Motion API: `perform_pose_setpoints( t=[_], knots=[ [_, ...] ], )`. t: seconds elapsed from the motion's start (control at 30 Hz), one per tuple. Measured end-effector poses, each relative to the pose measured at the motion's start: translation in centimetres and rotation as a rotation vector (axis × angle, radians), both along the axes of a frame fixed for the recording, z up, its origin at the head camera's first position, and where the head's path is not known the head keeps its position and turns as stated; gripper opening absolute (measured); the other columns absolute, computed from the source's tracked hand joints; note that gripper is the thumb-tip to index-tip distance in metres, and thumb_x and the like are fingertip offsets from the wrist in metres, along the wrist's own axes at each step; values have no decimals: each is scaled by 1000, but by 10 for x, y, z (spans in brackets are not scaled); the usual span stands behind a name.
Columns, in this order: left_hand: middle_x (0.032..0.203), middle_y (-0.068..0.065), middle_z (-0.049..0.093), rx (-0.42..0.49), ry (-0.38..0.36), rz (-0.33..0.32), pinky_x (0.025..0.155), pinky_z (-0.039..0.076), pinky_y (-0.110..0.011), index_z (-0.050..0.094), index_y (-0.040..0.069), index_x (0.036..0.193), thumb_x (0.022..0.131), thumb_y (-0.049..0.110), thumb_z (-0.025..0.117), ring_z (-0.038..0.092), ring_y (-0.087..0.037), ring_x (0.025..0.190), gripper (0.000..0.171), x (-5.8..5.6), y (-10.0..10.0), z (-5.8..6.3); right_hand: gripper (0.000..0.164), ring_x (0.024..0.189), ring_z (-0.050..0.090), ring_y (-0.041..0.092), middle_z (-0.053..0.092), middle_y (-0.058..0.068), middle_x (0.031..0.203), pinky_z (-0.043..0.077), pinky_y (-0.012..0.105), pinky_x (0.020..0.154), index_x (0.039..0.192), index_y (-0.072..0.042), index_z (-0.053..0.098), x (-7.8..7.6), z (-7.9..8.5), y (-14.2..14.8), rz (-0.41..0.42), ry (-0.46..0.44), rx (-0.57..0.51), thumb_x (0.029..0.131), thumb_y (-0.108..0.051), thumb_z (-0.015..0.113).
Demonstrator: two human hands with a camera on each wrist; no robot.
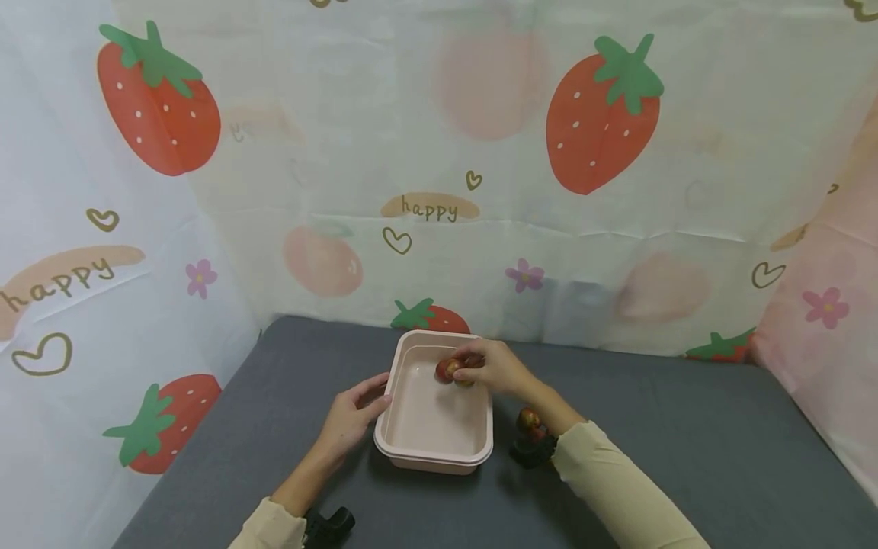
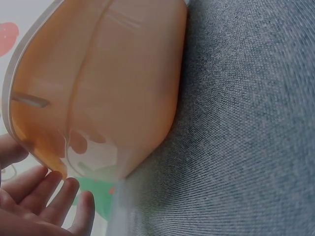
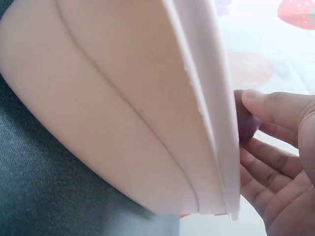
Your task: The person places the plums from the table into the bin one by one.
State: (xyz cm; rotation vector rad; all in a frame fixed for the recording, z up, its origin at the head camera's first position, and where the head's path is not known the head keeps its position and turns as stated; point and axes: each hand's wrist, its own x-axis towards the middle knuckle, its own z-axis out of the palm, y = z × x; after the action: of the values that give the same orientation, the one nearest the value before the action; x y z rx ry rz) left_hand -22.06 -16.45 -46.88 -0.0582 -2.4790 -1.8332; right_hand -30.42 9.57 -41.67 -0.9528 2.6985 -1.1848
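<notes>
A pale pink plastic box (image 1: 432, 427) with a rim and rounded corners stands on the grey cloth, its inside facing up. My left hand (image 1: 351, 415) is at the box's left edge; in the left wrist view its fingertips (image 2: 69, 189) lie right at the rim, the fingers fairly straight. Over the far right part of the box, my right hand (image 1: 490, 366) holds small round red fruit (image 1: 447, 370) between thumb and fingers. The right wrist view shows a dark red fruit (image 3: 247, 123) in that grip, partly hidden behind the box's rim.
More red-and-yellow fruit (image 1: 528, 418) lies on the cloth right of the box, partly covered by my right forearm and a black wrist device (image 1: 533, 451). The grey cloth (image 1: 672, 450) spreads around the box. Behind it hangs a white curtain (image 1: 425, 152) printed with strawberries.
</notes>
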Motion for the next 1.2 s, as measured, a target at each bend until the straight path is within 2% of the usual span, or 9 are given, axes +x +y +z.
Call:
perform_pose_setpoints(
  t=[0.23, 0.63, 0.9, 1.2],
  knots=[
    [135, -18, 59, 5, 7, -3, 105, 46, -48, 54, 5, 138, 95, 19, 63, 55, -33, 128, 46, 0, 0, 0, 30, 92, 70, 21, 71, 13, 107, 57, 27, 77, 112, -2, 69, 1, -1, -5, 20, -21, -10, 86, -17, 74],
    [134, -19, 60, 13, 8, -3, 104, 46, -47, 54, 5, 137, 95, 16, 63, 55, -33, 127, 45, 0, 0, 0, 28, 88, 69, 17, 72, 11, 104, 56, 22, 75, 109, -1, 70, -2, -7, -12, 61, 11, 13, 85, -13, 75],
    [135, -18, 60, 12, 8, -2, 104, 46, -47, 54, 5, 137, 94, 17, 64, 55, -33, 128, 45, 0, 1, 0, 25, 88, 67, 14, 72, 9, 101, 56, 25, 80, 107, -1, 71, -6, -13, -14, 104, 8, 12, 85, -13, 75],
    [137, -17, 58, 2, -5, 0, 107, 43, -50, 53, 6, 138, 96, 21, 63, 53, -33, 130, 46, 2, 1, 4, 27, 86, 64, 13, 71, 7, 101, 53, 23, 77, 108, -3, 71, -5, -14, -16, 82, 55, 100, 84, -16, 76]
  ],
)
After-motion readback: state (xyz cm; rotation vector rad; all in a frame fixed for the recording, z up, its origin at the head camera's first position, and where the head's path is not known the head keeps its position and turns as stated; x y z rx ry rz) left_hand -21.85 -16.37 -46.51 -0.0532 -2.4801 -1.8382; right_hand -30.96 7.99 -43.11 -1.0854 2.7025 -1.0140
